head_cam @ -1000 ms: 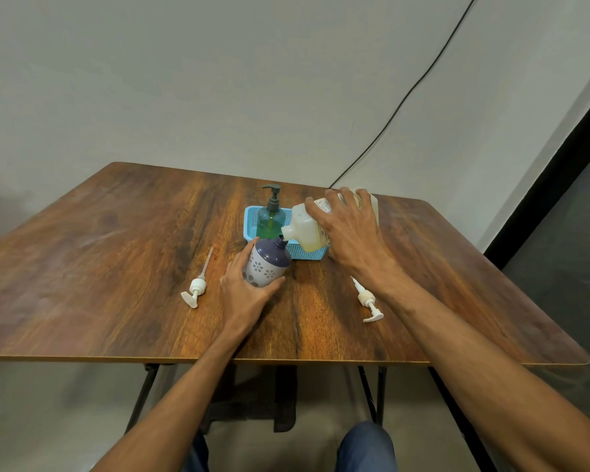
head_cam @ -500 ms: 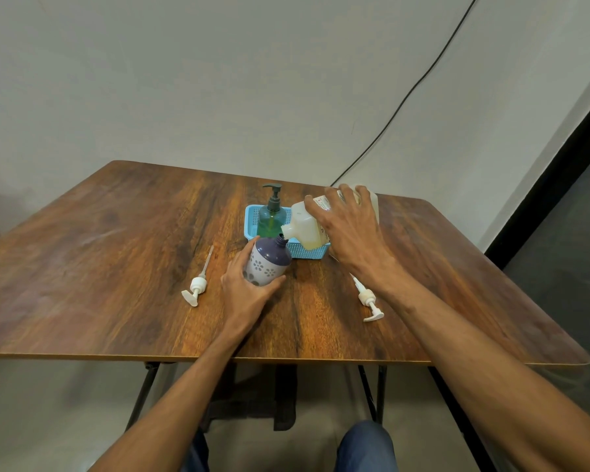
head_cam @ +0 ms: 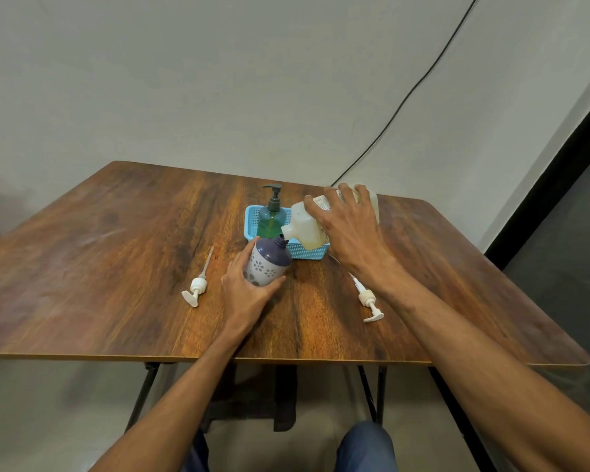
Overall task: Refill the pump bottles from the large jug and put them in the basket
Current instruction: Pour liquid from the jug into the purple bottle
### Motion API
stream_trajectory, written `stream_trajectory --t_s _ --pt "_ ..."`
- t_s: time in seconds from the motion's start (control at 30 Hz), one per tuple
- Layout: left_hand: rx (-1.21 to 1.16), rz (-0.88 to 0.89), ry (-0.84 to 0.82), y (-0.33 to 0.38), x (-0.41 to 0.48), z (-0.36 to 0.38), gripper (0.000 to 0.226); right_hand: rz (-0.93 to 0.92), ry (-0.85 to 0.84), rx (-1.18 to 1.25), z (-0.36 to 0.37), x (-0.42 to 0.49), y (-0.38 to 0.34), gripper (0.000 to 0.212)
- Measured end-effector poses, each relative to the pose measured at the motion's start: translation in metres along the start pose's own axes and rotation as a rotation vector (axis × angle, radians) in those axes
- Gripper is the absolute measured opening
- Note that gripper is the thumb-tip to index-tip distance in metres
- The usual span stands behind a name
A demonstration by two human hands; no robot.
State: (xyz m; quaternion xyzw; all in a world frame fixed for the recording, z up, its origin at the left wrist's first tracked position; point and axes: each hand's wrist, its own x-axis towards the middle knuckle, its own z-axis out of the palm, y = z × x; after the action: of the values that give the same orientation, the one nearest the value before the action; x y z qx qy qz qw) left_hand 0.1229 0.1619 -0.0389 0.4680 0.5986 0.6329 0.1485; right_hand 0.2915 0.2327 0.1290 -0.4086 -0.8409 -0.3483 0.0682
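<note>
Here, at the middle of the brown wood-grain table (head_cam: 116,267): a squat purple-topped plastic bottle with white flower print (head_cam: 269,264), pump removed, neck open, tilted toward the right. Wrapped around its lower body from the near left side, the left hand (head_cam: 249,294), thumb along the near side and fingers curled behind, clenched on the bottle. Just above and right of the open neck, the spout of a large translucent white plastic jug of pale yellow liquid (head_cam: 307,226), tipped over sideways with the mouth pointing left and down, almost touching the bottle's neck. Laid over the jug's top and side, the right hand (head_cam: 348,233), fingers spread across the label, gripping the jug from above. No stream of liquid clear enough to tell.

Directly behind the bottle and under the jug, a small light blue perforated plastic basket (head_cam: 252,216). Standing upright inside its left part, a green transparent pump bottle with a dark pump head (head_cam: 271,216).

Lying flat on the table, 2 loose white pump heads with dip tubes: 1 white pump (head_cam: 196,289) well left of the left hand, the other white pump (head_cam: 368,299) near the right forearm. Against the pale wall behind, a thin black cable (head_cam: 406,97) running diagonally up to the right.
</note>
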Motion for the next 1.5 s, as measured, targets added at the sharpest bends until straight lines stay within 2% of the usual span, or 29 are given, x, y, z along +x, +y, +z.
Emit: stream_trajectory --t_s 0.63,1.5 --pt "0.004 0.010 0.006 -0.0012 0.0008 0.0010 0.095 -0.026 0.027 -0.032 -0.0035 0.0033 -0.0003 0.070" --pt "-0.005 0.001 0.007 0.0034 -0.0004 -0.0003 0.096 -0.067 0.025 -0.055 -0.0101 0.0061 -0.0009 0.070"
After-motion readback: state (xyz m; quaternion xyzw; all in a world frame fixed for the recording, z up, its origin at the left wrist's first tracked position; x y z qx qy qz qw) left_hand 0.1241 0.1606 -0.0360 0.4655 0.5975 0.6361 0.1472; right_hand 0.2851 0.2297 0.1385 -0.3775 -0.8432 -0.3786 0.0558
